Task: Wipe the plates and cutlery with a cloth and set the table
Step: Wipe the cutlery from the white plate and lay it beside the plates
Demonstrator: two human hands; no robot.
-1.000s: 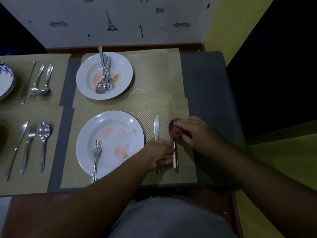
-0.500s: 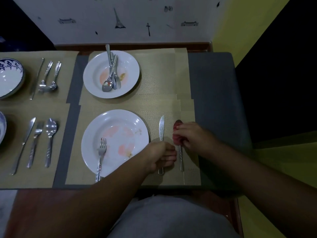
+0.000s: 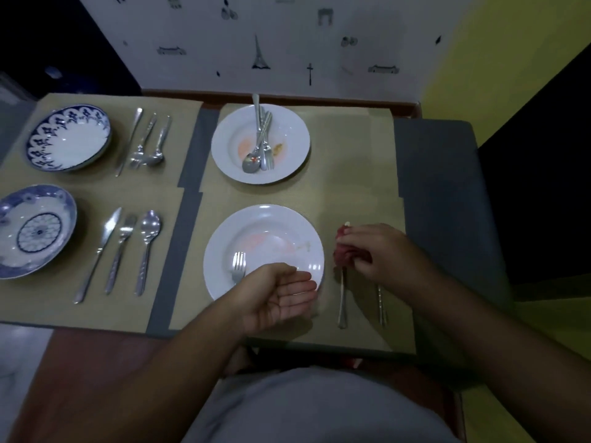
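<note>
The right hand [image 3: 387,254] bunches the crumpled red cloth [image 3: 347,247] over the steel knife [image 3: 342,302] lying right of the stained white plate [image 3: 271,238], seemingly to wipe it; the left hand [image 3: 281,292] hovers slack, palm up, holding nothing

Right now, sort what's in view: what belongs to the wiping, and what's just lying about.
In use: cloth in right hand; knife under it; near white plate with fork; far white plate with dirty cutlery.
Idle, seemingly laid: far blue plate, far row; near blue plate, near row.
</note>
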